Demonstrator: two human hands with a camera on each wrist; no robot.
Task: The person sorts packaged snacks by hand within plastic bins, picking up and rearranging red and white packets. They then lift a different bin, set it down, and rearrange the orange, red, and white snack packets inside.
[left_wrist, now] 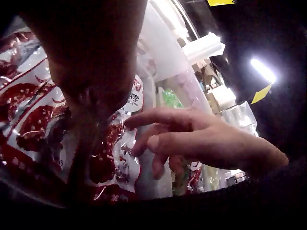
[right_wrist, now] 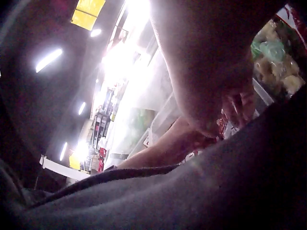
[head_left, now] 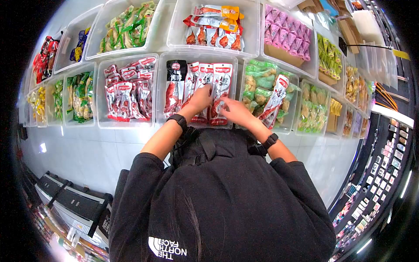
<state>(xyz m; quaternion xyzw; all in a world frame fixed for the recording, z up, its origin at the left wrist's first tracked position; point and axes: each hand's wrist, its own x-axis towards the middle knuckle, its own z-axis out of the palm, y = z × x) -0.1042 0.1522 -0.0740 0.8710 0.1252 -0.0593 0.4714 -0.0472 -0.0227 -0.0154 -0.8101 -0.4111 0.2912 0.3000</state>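
A clear plastic bin [head_left: 198, 56] in the middle of the front row holds upright white-and-red snack packets [head_left: 221, 81] and a black-topped packet [head_left: 175, 83]. My left hand [head_left: 200, 99] reaches over the middle packets, its fingertips down among them; I cannot tell whether they pinch one. Beside it, my right hand [head_left: 238, 112] has its fingertips at the rightmost packet's lower part. From the left wrist view, the right hand [left_wrist: 196, 136] shows loosely bent fingers, with the thumb apart from them. A loose white-and-red packet [head_left: 276, 99] lies on green-bagged snacks [head_left: 263, 83] in the bin to the right.
Left of the middle bin stands another bin of small red-and-white packets [head_left: 126, 98]. Behind are bins with orange-and-red packets [head_left: 214, 30], purple packets [head_left: 288, 32] and green packets [head_left: 131, 30]. Below the front row is a pale floor [head_left: 109, 148]. A black case [head_left: 72, 201] sits at lower left.
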